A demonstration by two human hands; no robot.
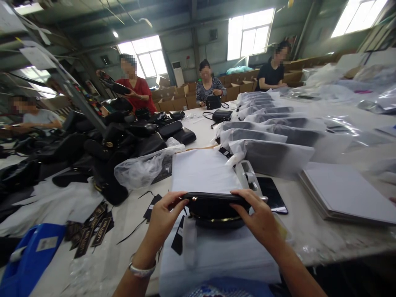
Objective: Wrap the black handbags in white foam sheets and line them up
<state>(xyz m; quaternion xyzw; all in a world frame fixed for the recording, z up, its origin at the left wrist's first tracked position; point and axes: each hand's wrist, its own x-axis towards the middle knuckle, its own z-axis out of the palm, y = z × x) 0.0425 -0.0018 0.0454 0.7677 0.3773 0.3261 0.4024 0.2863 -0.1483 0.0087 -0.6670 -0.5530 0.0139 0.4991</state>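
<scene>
A small black bag (215, 206) with gold trim sits near the table's front edge on a white sheet (204, 171). My left hand (163, 216) grips its left end, fingers curled over the top edge. On the bag's right end, my right hand (260, 216) has its fingers closed over the top. A white tag or strip (189, 243) hangs down in front of the bag.
A black phone (272, 194) lies right of the bag. A pile of black bags (117, 140) fills the left side, wrapped bags in white covers (272, 136) the right. A stack of white sheets (346, 194), black labels (93, 229), a blue object (27, 255). Several other people sit at the far side.
</scene>
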